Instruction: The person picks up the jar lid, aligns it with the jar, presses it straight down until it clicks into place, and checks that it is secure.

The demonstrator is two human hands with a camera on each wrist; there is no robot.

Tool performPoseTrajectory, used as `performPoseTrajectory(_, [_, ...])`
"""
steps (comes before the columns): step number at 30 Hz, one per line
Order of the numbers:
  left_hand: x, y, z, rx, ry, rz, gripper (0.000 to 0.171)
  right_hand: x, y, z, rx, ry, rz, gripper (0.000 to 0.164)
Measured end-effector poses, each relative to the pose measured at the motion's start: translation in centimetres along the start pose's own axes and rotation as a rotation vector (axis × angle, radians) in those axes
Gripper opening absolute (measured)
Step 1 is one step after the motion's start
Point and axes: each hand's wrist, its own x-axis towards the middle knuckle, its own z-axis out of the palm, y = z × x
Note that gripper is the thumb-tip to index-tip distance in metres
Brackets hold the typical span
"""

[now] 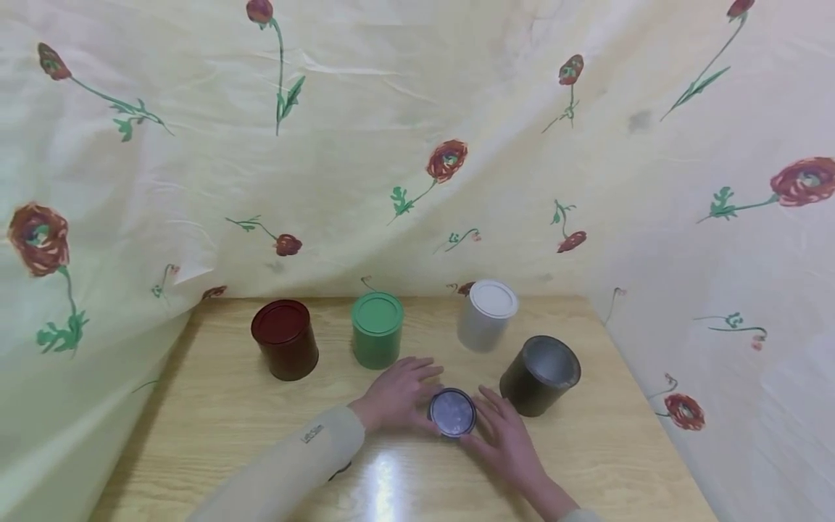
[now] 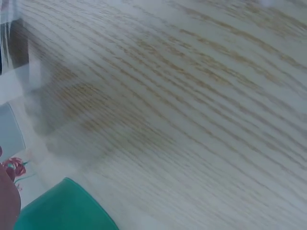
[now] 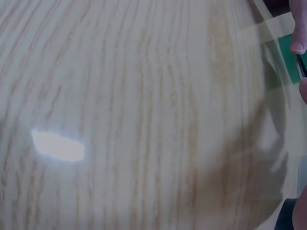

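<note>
A round dark-rimmed lid (image 1: 453, 413) with a greyish face is held up between both hands, above the wooden table. My left hand (image 1: 403, 395) grips its left edge, thumb at the near side. The right hand (image 1: 505, 438) pinches the opposite edge with thumb and fingers; in the right wrist view the lid's thin dark edge (image 3: 301, 66) shows between fingertips. Right of that hand stands a black can (image 1: 538, 377), its grey inside visible from above. In the left wrist view only a bit of a left finger (image 2: 8, 201) appears, so the grip is hidden there.
Along the back of the table (image 1: 261, 442) stand a dark red can (image 1: 287, 344), a green can (image 1: 377, 333) and a white can (image 1: 485, 319), each with its top covered. Flower-printed cloth (image 1: 352, 145) hangs behind and at both sides.
</note>
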Motion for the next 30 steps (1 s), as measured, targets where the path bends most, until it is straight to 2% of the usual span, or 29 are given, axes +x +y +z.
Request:
performPoseTrajectory(4, [-0.2,0.1,-0.9,-0.007,-0.007,-0.014,0.084,0.4,-0.2,-0.3,0.014,0.023,-0.042,0.069])
performPoseTrajectory(9, [-0.4,0.4,-2.2,0.018,-0.019,-0.023,0.085,0.9,-0.6,-0.9,0.043,0.028,-0.051,0.070])
performPoseTrajectory(19, [-1.1,0.5,-4.5,0.062,0.043,0.005,0.084,1.8,-1.4,-2.0,0.086,0.012,-0.066,0.071])
performPoseTrajectory(30, [-1.5,1.0,-7.7,0.063,0.071,-0.022,0.084,3.3,-2.6,-3.7,0.101,-0.005,-0.098,0.074])
